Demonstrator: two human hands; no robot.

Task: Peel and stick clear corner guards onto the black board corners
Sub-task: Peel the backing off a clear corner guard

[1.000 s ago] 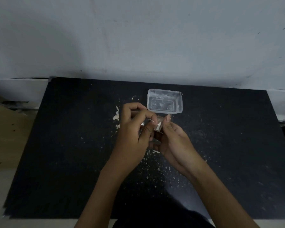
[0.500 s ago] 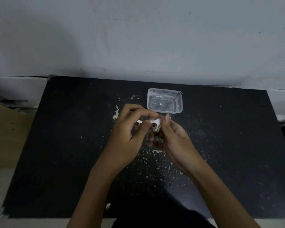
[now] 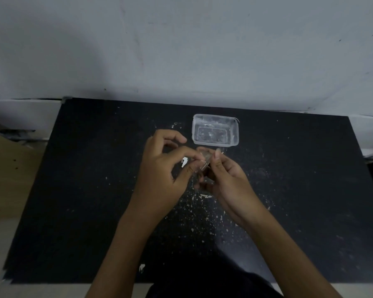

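white backing strip point(image 3: 184, 162) now peeled aside

Clear tub point(image 3: 215, 130) just beyond both hands, bare board point(image 3: 84, 190) either side

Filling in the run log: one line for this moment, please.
step: peeling | left hand: pinches backing | right hand: holds guard | tub: on board

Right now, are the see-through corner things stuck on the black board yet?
One looks done: the far-left corner guard sits on the black board. In hand: the left hand is peeling white backing off a clear corner guard that the right hand holds. Left: the near-left corner looks bare; the right corners are hard to see.
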